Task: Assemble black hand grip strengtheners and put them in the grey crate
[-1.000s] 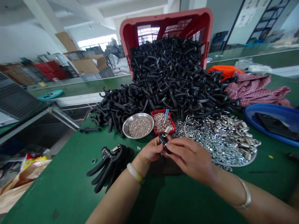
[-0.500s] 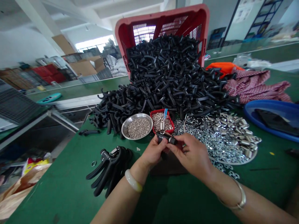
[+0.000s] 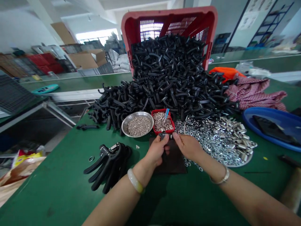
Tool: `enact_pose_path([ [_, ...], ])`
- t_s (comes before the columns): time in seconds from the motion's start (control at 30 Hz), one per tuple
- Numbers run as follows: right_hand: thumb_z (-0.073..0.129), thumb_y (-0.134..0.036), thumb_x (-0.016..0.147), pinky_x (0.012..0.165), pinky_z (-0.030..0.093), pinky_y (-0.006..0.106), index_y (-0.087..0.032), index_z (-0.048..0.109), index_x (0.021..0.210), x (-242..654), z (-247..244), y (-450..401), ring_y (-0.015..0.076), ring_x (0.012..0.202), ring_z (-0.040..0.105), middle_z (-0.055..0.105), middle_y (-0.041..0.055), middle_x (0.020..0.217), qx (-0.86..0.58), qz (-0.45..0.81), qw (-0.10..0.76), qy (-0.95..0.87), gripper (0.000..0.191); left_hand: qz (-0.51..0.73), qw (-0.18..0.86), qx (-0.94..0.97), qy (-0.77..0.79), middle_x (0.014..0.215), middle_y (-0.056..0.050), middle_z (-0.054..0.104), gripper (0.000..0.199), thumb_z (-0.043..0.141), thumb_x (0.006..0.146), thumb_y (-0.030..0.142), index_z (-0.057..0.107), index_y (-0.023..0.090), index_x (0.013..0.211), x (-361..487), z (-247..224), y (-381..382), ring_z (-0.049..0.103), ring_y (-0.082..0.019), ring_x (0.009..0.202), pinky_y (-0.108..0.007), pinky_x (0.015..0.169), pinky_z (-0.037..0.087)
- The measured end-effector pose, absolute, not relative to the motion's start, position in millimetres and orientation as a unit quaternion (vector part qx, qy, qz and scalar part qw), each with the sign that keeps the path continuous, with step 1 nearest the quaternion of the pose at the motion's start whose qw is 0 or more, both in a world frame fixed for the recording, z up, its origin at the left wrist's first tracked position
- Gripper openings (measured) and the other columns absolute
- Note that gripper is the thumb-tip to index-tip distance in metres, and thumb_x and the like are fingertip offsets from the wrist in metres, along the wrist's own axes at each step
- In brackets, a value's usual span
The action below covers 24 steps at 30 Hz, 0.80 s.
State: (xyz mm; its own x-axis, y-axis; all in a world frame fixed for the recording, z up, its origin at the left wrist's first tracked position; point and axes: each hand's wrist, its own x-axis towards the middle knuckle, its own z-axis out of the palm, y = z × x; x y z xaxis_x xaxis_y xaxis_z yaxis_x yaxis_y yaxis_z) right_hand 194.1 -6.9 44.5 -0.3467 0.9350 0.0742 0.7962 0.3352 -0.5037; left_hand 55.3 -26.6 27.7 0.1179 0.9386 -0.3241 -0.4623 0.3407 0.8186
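My left hand (image 3: 158, 150) is closed around a black plastic handle (image 3: 162, 135), thumb on top, just in front of the small red basket. At the handle's right end my right hand (image 3: 187, 145) pinches with thumb and fingers; a small shiny part shows there, too small to name. The fingers hide most of the handle. Below the hands a dark flat pad (image 3: 174, 160) lies on the green table (image 3: 70, 194). Left of my left hand rest several assembled black hand grips (image 3: 108, 166) with metal springs.
A metal bowl (image 3: 124, 127) of small metal pieces and a red basket (image 3: 173, 127) of pins stand ahead. Black handles (image 3: 164, 81) spill from a red crate (image 3: 127, 37). Nuts and springs (image 3: 221, 141) are heaped right, beside a blue tray (image 3: 249, 117). A metal ring (image 3: 91, 158) lies left.
The handle has turned in my hands, and the spring that stood up from it is no longer distinct. My right hand has flattened and come level with the handle's end. The view has shifted slightly.
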Motion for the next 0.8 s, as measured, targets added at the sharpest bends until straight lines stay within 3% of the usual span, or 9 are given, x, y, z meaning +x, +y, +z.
enact_pose_path([
  [0.07, 0.019, -0.052, 0.089, 0.061, 0.037, 0.027, -0.016, 0.058, 0.084, 191, 40, -8, 0.0198, 0.073, 0.058, 0.063, 0.0112, 0.081, -0.548, 0.090, 0.198, -0.808, 0.054, 0.505, 0.706, 0.241, 0.435, 0.059, 0.010, 0.037, 0.043, 0.070, 0.061, 0.044, 0.039, 0.020, 0.079, 56, 26, -26, 0.033, 0.000, 0.040, -0.014, 0.039, 0.027],
  [0.1, 0.018, -0.051, 0.089, 0.060, 0.037, 0.027, -0.015, 0.058, 0.085, 191, 38, -7, 0.0196, 0.072, 0.058, 0.063, 0.0113, 0.081, -0.543, 0.098, 0.196, -0.810, 0.054, 0.503, 0.704, 0.239, 0.441, 0.058, 0.009, 0.037, 0.043, 0.070, 0.061, 0.045, 0.040, 0.020, 0.079, 56, 26, -26, 0.033, -0.001, 0.040, -0.013, 0.039, 0.027],
  [0.2, 0.000, -0.050, 0.090, 0.055, 0.038, 0.026, -0.017, 0.055, 0.062, 192, 36, 0, 0.0158, 0.056, 0.055, 0.058, 0.0067, 0.058, -0.530, 0.260, 0.149, -0.794, 0.070, 0.492, 0.703, 0.250, 0.448, 0.058, 0.009, 0.040, 0.041, 0.068, 0.063, 0.045, 0.041, 0.020, 0.081, 56, 27, -26, 0.034, -0.001, 0.040, -0.013, 0.038, 0.027],
  [0.27, -0.002, -0.052, 0.089, 0.055, 0.038, 0.026, -0.018, 0.054, 0.056, 195, 37, 4, 0.0157, 0.055, 0.055, 0.057, 0.0065, 0.056, -0.531, 0.272, 0.144, -0.790, 0.073, 0.485, 0.718, 0.241, 0.438, 0.061, 0.008, 0.043, 0.040, 0.068, 0.065, 0.044, 0.041, 0.020, 0.082, 55, 29, -26, 0.034, 0.000, 0.039, -0.012, 0.037, 0.025],
  [0.4, 0.021, -0.058, 0.086, 0.068, 0.040, 0.029, -0.016, 0.060, 0.085, 199, 36, 3, 0.0202, 0.080, 0.057, 0.062, 0.0108, 0.086, -0.485, 0.100, 0.215, -0.841, 0.057, 0.467, 0.742, 0.223, 0.426, 0.059, 0.008, 0.040, 0.037, 0.067, 0.066, 0.042, 0.042, 0.019, 0.080, 52, 31, -25, 0.032, 0.001, 0.037, -0.011, 0.036, 0.023],
  [0.53, 0.001, -0.048, 0.090, 0.059, 0.041, 0.027, -0.017, 0.059, 0.065, 200, 31, -2, 0.0164, 0.061, 0.056, 0.058, 0.0069, 0.062, -0.511, 0.219, 0.136, -0.820, 0.070, 0.454, 0.736, 0.238, 0.442, 0.058, 0.008, 0.041, 0.035, 0.066, 0.068, 0.042, 0.042, 0.019, 0.082, 50, 29, -26, 0.033, 0.000, 0.036, -0.011, 0.036, 0.023],
  [0.67, 0.024, -0.055, 0.087, 0.067, 0.040, 0.030, -0.016, 0.060, 0.089, 202, 31, -4, 0.0208, 0.080, 0.056, 0.062, 0.0103, 0.086, -0.505, 0.116, 0.185, -0.835, 0.053, 0.455, 0.736, 0.233, 0.444, 0.059, 0.008, 0.041, 0.035, 0.066, 0.068, 0.041, 0.042, 0.019, 0.079, 48, 26, -25, 0.033, 0.001, 0.036, -0.011, 0.035, 0.022],
  [0.8, 0.004, -0.046, 0.091, 0.062, 0.040, 0.027, -0.017, 0.059, 0.069, 201, 35, -5, 0.0163, 0.065, 0.057, 0.060, 0.0066, 0.066, -0.510, 0.211, 0.121, -0.825, 0.067, 0.450, 0.733, 0.234, 0.453, 0.061, 0.007, 0.043, 0.034, 0.065, 0.069, 0.040, 0.042, 0.018, 0.080, 48, 26, -25, 0.033, 0.001, 0.035, -0.011, 0.034, 0.022],
])
